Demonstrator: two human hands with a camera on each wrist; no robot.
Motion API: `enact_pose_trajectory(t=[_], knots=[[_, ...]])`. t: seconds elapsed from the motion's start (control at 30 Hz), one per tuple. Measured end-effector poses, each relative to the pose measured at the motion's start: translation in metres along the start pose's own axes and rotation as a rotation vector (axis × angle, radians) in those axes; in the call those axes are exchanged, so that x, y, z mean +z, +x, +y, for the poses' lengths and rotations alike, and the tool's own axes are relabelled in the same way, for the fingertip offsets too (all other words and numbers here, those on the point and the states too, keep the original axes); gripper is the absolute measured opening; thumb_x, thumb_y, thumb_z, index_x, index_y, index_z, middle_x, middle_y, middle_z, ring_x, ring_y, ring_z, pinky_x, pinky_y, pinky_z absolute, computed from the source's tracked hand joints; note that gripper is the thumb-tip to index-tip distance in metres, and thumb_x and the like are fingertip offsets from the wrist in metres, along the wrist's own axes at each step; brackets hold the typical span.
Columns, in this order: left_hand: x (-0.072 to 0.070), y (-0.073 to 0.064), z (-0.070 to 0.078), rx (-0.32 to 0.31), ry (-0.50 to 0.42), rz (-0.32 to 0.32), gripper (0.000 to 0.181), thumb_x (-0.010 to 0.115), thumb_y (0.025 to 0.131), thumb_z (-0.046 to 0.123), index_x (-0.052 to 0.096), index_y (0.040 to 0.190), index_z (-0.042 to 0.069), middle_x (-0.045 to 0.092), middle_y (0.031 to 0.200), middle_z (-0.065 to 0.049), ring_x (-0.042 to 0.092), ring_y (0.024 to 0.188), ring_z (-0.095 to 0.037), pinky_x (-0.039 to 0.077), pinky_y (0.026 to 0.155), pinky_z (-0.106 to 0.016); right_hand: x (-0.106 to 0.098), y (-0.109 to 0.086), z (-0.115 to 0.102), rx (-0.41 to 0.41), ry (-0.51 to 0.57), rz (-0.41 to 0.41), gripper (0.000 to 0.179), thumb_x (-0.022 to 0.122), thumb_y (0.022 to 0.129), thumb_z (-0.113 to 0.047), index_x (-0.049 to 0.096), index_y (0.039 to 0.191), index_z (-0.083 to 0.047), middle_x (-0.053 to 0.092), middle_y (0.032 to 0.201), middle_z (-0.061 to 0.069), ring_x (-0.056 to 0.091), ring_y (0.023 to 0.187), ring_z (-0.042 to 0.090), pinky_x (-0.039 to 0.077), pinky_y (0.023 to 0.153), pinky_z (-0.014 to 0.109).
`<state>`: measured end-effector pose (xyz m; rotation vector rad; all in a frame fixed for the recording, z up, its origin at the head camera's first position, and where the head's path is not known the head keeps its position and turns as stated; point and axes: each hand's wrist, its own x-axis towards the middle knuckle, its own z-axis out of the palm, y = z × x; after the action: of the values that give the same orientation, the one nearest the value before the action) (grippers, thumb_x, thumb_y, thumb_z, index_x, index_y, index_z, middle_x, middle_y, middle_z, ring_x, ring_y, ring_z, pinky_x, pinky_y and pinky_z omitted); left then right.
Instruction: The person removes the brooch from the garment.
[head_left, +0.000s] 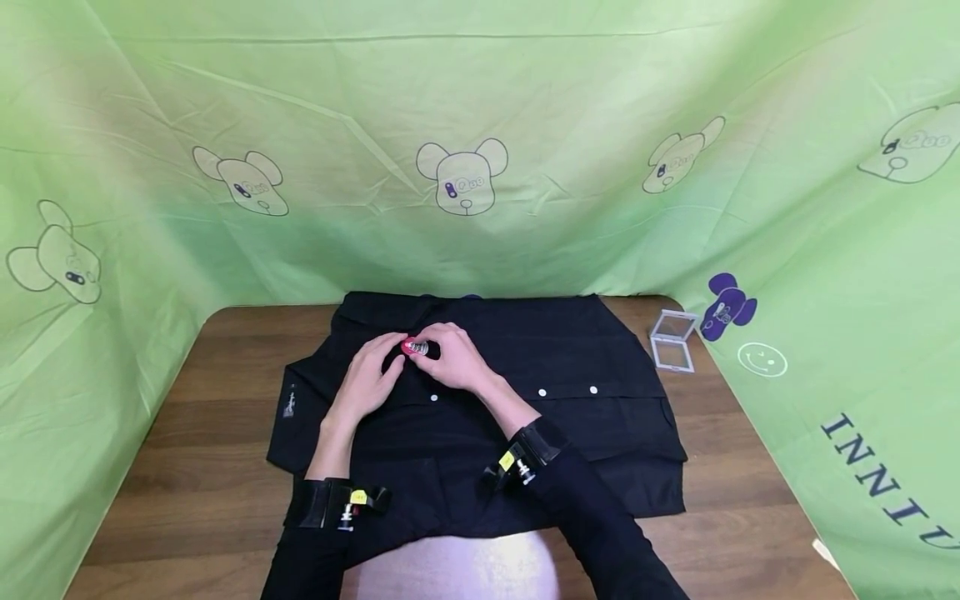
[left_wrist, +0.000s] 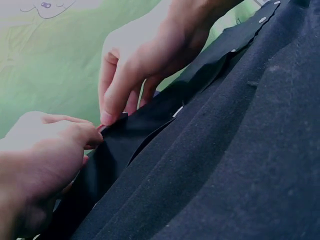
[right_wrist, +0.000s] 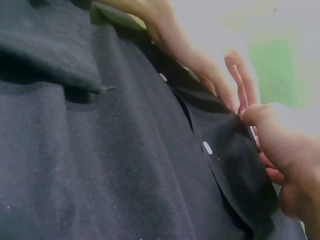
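Note:
A black button-up shirt (head_left: 510, 350) lies spread out, its row of white buttons running across it. On its upper left part is a small round red badge (head_left: 415, 346) with a white and dark design. My left hand (head_left: 367, 375) pinches the badge's left edge, while my right hand (head_left: 456, 358) holds the other side between thumb and fingers. The left wrist view shows a thin reddish edge (left_wrist: 101, 127) between the two hands, right at the dark cloth. In the right wrist view, fingertips of both hands meet at the shirt's placket (right_wrist: 215, 120); the badge's back is hidden.
A small clear hinged case (head_left: 672, 341) stands open at the table's right, beside the shirt. Green printed cloth (head_left: 465, 75) hangs around the back and sides of the wooden table (head_left: 195, 450). One sleeve (head_left: 300, 417) lies folded at the left.

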<state>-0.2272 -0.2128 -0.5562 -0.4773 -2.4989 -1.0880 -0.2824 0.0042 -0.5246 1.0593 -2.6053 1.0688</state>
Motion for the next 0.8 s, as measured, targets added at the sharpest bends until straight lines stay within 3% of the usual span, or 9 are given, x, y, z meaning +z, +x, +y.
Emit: enact_pose_trajectory(t=[0.27,0.47,0.8], knots=[[-0.002,0.003,0.012,0.005,-0.024,0.049,0.036,0.071,0.104,0.005,0.076,0.139,0.000,0.076,0.142,-0.021,0.071,0.133,-0.045,0.054,0.114,-0.062,-0.004,0.001,-0.004,0.053,0.058,-0.013,0.024,0.082,0.102,-0.028,0.085,0.120,-0.013,0.085,0.124,0.004,0.075,0.123,0.025,0.058,0.113,0.042],[-0.003,0.006,0.021,-0.016,-0.014,0.045,0.035,0.072,0.102,-0.002,0.077,0.137,0.000,0.077,0.140,-0.021,0.072,0.132,-0.044,0.055,0.114,-0.062,-0.004,0.001,-0.002,0.050,0.098,-0.015,0.025,0.081,0.098,-0.028,0.086,0.118,-0.013,0.085,0.122,0.004,0.073,0.120,0.025,0.059,0.110,0.042],[-0.005,0.006,0.025,-0.011,-0.040,0.097,0.017,0.081,0.100,0.000,0.081,0.118,0.003,0.082,0.123,-0.016,0.076,0.121,-0.039,0.058,0.109,-0.055,-0.004,0.000,-0.002,0.082,0.087,-0.027,0.024,0.077,0.100,-0.030,0.087,0.116,-0.015,0.086,0.119,0.001,0.072,0.119,0.021,0.058,0.107,0.039]])
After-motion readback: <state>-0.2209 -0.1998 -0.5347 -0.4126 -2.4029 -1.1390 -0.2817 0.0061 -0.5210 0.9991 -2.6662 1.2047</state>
